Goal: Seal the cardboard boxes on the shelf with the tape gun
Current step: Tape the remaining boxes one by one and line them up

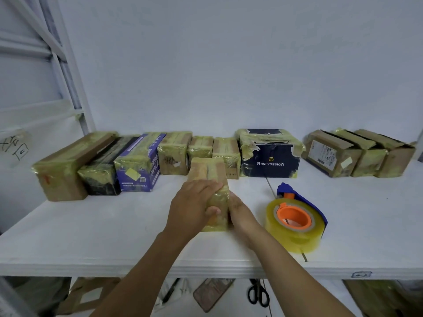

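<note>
Yellowed tape wraps the small box (207, 170) at the centre of the shelf (114, 225). The left hand (194, 204) grips its near end, fingers curled over the top. The right hand (240, 211) presses straight fingers against its right side. The tape gun (297, 216) lies unheld at 3 o'clock. Recommendation: rub the seams down firmly.

Single head-worn wide-angle view, forward and down, close over the white shelf (91, 225).
</note>
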